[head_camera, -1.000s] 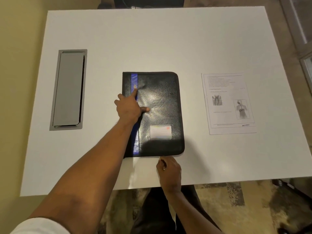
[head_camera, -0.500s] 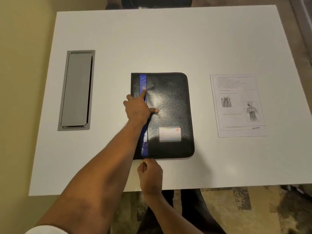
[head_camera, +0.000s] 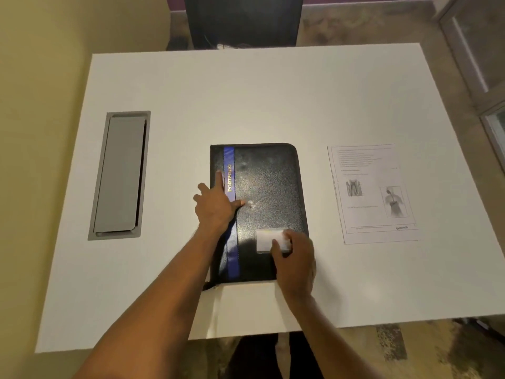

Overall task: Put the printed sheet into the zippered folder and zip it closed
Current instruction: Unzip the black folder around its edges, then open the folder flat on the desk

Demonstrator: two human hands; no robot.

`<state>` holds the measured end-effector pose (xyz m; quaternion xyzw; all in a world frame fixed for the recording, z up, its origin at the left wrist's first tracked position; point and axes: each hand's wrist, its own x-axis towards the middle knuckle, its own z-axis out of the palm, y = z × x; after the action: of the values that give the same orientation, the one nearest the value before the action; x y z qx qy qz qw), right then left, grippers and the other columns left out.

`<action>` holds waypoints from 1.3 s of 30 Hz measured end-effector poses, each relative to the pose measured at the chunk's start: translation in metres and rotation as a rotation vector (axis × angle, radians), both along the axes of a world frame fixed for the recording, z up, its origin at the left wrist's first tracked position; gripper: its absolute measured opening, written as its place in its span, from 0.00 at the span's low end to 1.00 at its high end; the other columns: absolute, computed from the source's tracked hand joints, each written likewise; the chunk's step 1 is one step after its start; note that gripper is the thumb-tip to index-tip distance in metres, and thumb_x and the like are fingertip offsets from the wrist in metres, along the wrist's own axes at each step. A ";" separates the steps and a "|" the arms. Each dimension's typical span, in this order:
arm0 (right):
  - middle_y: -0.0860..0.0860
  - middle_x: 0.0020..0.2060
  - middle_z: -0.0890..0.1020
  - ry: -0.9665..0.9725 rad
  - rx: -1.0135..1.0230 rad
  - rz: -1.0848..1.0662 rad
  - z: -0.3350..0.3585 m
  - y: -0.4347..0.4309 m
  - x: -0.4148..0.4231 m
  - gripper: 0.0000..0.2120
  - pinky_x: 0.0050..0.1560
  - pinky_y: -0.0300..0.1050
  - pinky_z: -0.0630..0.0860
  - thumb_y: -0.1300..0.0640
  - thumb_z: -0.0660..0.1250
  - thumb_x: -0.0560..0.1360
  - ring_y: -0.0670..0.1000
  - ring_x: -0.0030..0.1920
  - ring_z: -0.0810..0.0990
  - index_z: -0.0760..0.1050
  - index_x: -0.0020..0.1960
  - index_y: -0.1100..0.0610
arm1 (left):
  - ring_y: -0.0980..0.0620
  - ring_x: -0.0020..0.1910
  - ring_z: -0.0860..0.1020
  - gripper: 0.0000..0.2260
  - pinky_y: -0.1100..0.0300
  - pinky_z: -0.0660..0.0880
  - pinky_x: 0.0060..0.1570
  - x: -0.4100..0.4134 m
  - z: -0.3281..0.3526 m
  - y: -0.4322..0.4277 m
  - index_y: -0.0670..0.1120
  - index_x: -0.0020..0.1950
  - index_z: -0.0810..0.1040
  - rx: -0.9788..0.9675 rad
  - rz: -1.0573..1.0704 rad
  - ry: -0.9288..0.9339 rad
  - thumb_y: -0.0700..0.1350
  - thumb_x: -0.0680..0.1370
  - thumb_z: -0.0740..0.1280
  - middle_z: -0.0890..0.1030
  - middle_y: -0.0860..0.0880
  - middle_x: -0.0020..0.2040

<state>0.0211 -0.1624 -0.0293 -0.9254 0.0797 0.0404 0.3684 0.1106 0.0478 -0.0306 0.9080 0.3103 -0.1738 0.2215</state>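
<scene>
A white surface point(head_camera: 273, 99) seen from above carries a black zippered folder point(head_camera: 270, 192) lying flat and closed at its centre, with a blue strip point(head_camera: 229, 160) near its left edge bearing the gold word "PORTFOLIO" and a clear card pocket point(head_camera: 266, 238) toward its near right corner. The printed sheet point(head_camera: 373, 192) lies flat on the surface to the right of the folder, apart from it, showing lines of text and two grey anatomical drawings. The left hand point(head_camera: 216, 203) rests flat on the folder's left side, its fingers spread, the index finger extended beside the blue strip and the thumb reaching across the cover; its grip is open and holds nothing. The right hand point(head_camera: 296, 262) lies over the folder's near right corner, partly covering the card pocket, the fingers curled and blurred; whether its grip has hold of the cover edge or a zipper cannot be told. A small dark tab point(head_camera: 209, 286), apparently part of the zipper, projects from the folder's near left corner. A grey rectangular recessed panel point(head_camera: 120, 175) is set in the surface well to the left. Beyond the far edge stands a dark chair point(head_camera: 243, 20); the person's dark-clad legs point(head_camera: 254, 356) show below the near edge.
</scene>
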 end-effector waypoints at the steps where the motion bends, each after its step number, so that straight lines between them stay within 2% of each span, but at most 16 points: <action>1: 0.52 0.54 0.81 0.005 -0.064 -0.030 -0.001 -0.010 0.017 0.19 0.55 0.51 0.79 0.53 0.75 0.73 0.54 0.55 0.79 0.77 0.62 0.56 | 0.32 0.64 0.73 0.50 0.41 0.75 0.59 -0.005 0.001 0.002 0.52 0.84 0.54 0.003 0.022 0.001 0.67 0.71 0.76 0.69 0.37 0.68; 4: 0.60 0.61 0.78 0.151 -0.178 -0.019 -0.009 -0.027 0.054 0.31 0.61 0.57 0.75 0.54 0.76 0.71 0.62 0.63 0.74 0.72 0.69 0.63 | 0.33 0.64 0.75 0.42 0.41 0.76 0.59 -0.020 0.000 0.006 0.43 0.78 0.63 -0.028 0.102 0.029 0.62 0.73 0.76 0.70 0.36 0.67; 6: 0.61 0.57 0.78 0.304 -0.107 0.008 -0.017 -0.032 0.070 0.25 0.56 0.55 0.75 0.53 0.73 0.71 0.62 0.60 0.75 0.74 0.64 0.63 | 0.35 0.61 0.78 0.36 0.43 0.78 0.57 -0.027 -0.002 0.006 0.41 0.73 0.69 -0.059 0.131 0.046 0.60 0.74 0.76 0.73 0.37 0.66; 9: 0.59 0.44 0.80 0.371 -0.006 0.004 -0.025 -0.035 0.084 0.17 0.42 0.46 0.72 0.48 0.68 0.66 0.61 0.47 0.80 0.78 0.49 0.59 | 0.35 0.58 0.80 0.30 0.46 0.78 0.55 -0.029 -0.002 0.004 0.40 0.68 0.73 -0.052 0.137 0.037 0.57 0.75 0.76 0.76 0.38 0.63; 13: 0.56 0.39 0.82 0.334 0.053 -0.024 -0.006 -0.042 0.099 0.11 0.33 0.40 0.69 0.55 0.72 0.70 0.56 0.39 0.80 0.79 0.47 0.61 | 0.36 0.53 0.81 0.25 0.49 0.77 0.48 -0.020 -0.003 0.001 0.40 0.63 0.77 -0.084 0.135 0.005 0.55 0.73 0.75 0.80 0.39 0.58; 17: 0.51 0.34 0.80 0.295 0.046 -0.022 0.020 -0.052 0.116 0.05 0.28 0.31 0.67 0.63 0.73 0.71 0.52 0.34 0.78 0.78 0.45 0.62 | 0.38 0.49 0.82 0.19 0.55 0.71 0.42 -0.008 -0.003 -0.005 0.40 0.56 0.79 -0.149 0.130 -0.038 0.52 0.72 0.75 0.82 0.41 0.51; 19: 0.48 0.36 0.79 0.277 0.043 -0.014 0.033 -0.054 0.120 0.07 0.34 0.32 0.69 0.63 0.74 0.72 0.49 0.36 0.78 0.79 0.49 0.61 | 0.37 0.50 0.81 0.17 0.55 0.69 0.42 -0.005 0.003 -0.007 0.40 0.53 0.78 -0.175 0.131 -0.045 0.50 0.74 0.75 0.82 0.40 0.51; 21: 0.49 0.40 0.80 0.254 0.048 -0.015 0.049 -0.052 0.121 0.09 0.42 0.43 0.75 0.62 0.73 0.72 0.51 0.39 0.79 0.79 0.51 0.60 | 0.36 0.52 0.80 0.13 0.54 0.70 0.43 -0.007 0.011 -0.005 0.42 0.48 0.76 -0.220 0.120 -0.063 0.50 0.76 0.74 0.83 0.39 0.52; 24: 0.48 0.46 0.80 0.221 0.059 -0.013 0.084 -0.036 0.116 0.08 0.51 0.46 0.81 0.60 0.72 0.76 0.47 0.42 0.78 0.76 0.53 0.55 | 0.40 0.52 0.83 0.14 0.48 0.80 0.54 -0.013 0.034 0.008 0.45 0.56 0.80 -0.409 0.218 -0.125 0.54 0.79 0.71 0.85 0.43 0.55; 26: 0.45 0.52 0.77 0.213 0.111 -0.003 0.111 -0.018 0.106 0.11 0.52 0.39 0.78 0.59 0.71 0.78 0.48 0.47 0.78 0.74 0.58 0.52 | 0.45 0.50 0.84 0.13 0.44 0.83 0.55 -0.015 0.061 0.018 0.50 0.56 0.82 -0.572 0.283 -0.186 0.58 0.80 0.69 0.85 0.50 0.52; 28: 0.41 0.53 0.75 0.146 0.205 0.036 0.135 0.006 0.091 0.15 0.49 0.34 0.77 0.60 0.70 0.78 0.46 0.45 0.78 0.74 0.62 0.49 | 0.47 0.53 0.84 0.12 0.45 0.84 0.54 -0.016 0.093 0.026 0.53 0.52 0.83 -0.754 0.316 -0.239 0.60 0.82 0.67 0.85 0.54 0.52; 30: 0.42 0.53 0.77 0.016 0.282 0.124 0.150 0.032 0.073 0.15 0.48 0.43 0.81 0.61 0.69 0.77 0.45 0.45 0.78 0.75 0.61 0.49 | 0.50 0.56 0.84 0.12 0.45 0.84 0.54 -0.018 0.127 0.035 0.56 0.53 0.83 -0.863 0.310 -0.273 0.61 0.82 0.64 0.85 0.57 0.55; 33: 0.45 0.57 0.74 -0.011 0.331 0.298 0.164 0.074 0.049 0.20 0.51 0.48 0.81 0.57 0.67 0.78 0.45 0.52 0.78 0.72 0.69 0.50 | 0.47 0.61 0.82 0.23 0.44 0.84 0.54 -0.025 0.164 0.051 0.55 0.68 0.79 -0.849 0.262 -0.262 0.66 0.80 0.63 0.81 0.53 0.65; 35: 0.45 0.61 0.72 0.019 0.310 0.408 0.170 0.103 0.036 0.23 0.57 0.51 0.80 0.53 0.65 0.78 0.47 0.58 0.76 0.67 0.72 0.48 | 0.46 0.62 0.82 0.28 0.45 0.85 0.52 -0.030 0.182 0.063 0.53 0.74 0.76 -0.822 0.256 -0.246 0.66 0.79 0.64 0.80 0.53 0.67; 37: 0.47 0.63 0.70 0.017 0.328 0.490 0.172 0.127 0.026 0.24 0.60 0.54 0.79 0.51 0.64 0.79 0.49 0.61 0.76 0.64 0.73 0.48 | 0.47 0.60 0.83 0.23 0.49 0.85 0.47 -0.037 0.194 0.073 0.54 0.71 0.78 -0.805 0.219 -0.242 0.64 0.80 0.66 0.81 0.53 0.65; 39: 0.48 0.63 0.71 0.031 0.395 0.561 0.173 0.144 0.019 0.21 0.62 0.54 0.78 0.53 0.64 0.80 0.50 0.61 0.75 0.65 0.72 0.50 | 0.49 0.56 0.83 0.10 0.52 0.84 0.45 -0.044 0.201 0.082 0.59 0.60 0.81 -0.758 0.175 -0.268 0.59 0.81 0.68 0.83 0.54 0.60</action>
<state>0.0405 -0.0182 0.1440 -0.8213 -0.1816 0.1686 0.5139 0.0670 0.1301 0.1707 0.7471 0.2685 -0.1363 0.5926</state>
